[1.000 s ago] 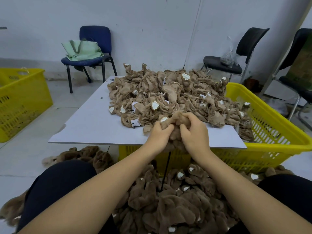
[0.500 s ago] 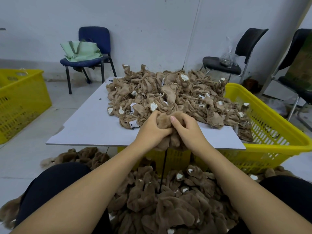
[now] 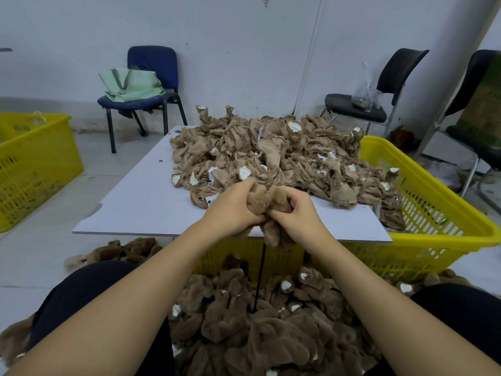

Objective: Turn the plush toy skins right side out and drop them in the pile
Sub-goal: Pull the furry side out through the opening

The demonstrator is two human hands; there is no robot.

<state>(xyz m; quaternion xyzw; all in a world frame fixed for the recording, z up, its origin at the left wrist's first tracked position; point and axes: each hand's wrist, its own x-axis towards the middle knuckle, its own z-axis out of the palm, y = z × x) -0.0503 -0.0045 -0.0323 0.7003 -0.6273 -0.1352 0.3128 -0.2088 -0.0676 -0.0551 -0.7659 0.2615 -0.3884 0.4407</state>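
Both hands grip one brown plush toy skin (image 3: 271, 203) above the front edge of the white board (image 3: 141, 202). My left hand (image 3: 234, 206) holds its left side and my right hand (image 3: 295, 213) pinches its right side, fingers curled into the fur. Fuzzy fur shows on top and a lobe hangs below the hands. A heap of inside-out tan skins (image 3: 271, 156) with white patches covers the board's far half. The pile of furry turned skins (image 3: 257, 321) lies on the floor between my knees.
The board rests on a yellow basket (image 3: 433, 213) at the right. Another yellow basket (image 3: 32, 164) stands at the left. A thin black rod (image 3: 259, 278) rises from the floor pile. A blue chair with a green bag (image 3: 135, 85) and black chairs (image 3: 379, 99) line the wall.
Both hands have kept working the same skin; more fuzzy fur now shows on top and a furry lobe hangs lower beneath them. My right fingers curled further in.
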